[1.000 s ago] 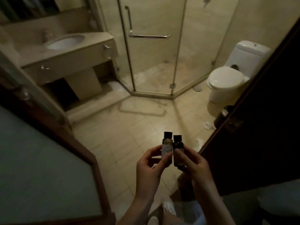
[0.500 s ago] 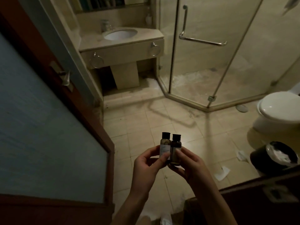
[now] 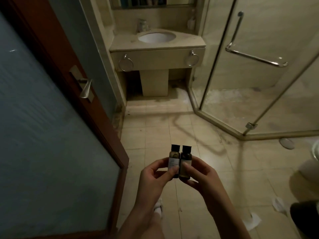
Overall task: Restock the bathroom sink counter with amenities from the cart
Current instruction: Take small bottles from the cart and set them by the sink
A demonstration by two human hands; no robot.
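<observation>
We held two small bottles upright in front of us, low in the middle of the view, at six o'clock from the sink counter point(image 3: 189, 43). Our left hand point(image 3: 153, 176) pinched the labelled bottle point(image 3: 174, 160) between thumb and curled fingers, the thumb lying across its pale label. Our right hand point(image 3: 204, 177) pinched the dark bottle point(image 3: 185, 163) the same way, thumb on its front. The two bottles stood side by side, touching, each with a black cap, over the tiled floor point(image 3: 155, 128).

The sink counter stood at twelve o'clock against the far wall, well apart from the bottles. A white basin point(image 3: 157, 37) was set in it, with a tap point(image 3: 141, 25) behind. A pale bottle-shaped thing point(image 3: 191, 21) showed near the counter's back right corner; we could not tell what it was. Two towel rings point(image 3: 125, 65) hung on the counter's front. A wooden door point(image 3: 51, 40) with a frosted pane and a metal handle point(image 3: 86, 88) filled nine o'clock. The glass shower stall point(image 3: 259, 94) with its grab bar point(image 3: 255, 56) stood at two o'clock. Scraps of paper point(image 3: 252, 221) lay on the floor at four o'clock, near a black bin point(image 3: 305, 216).
</observation>
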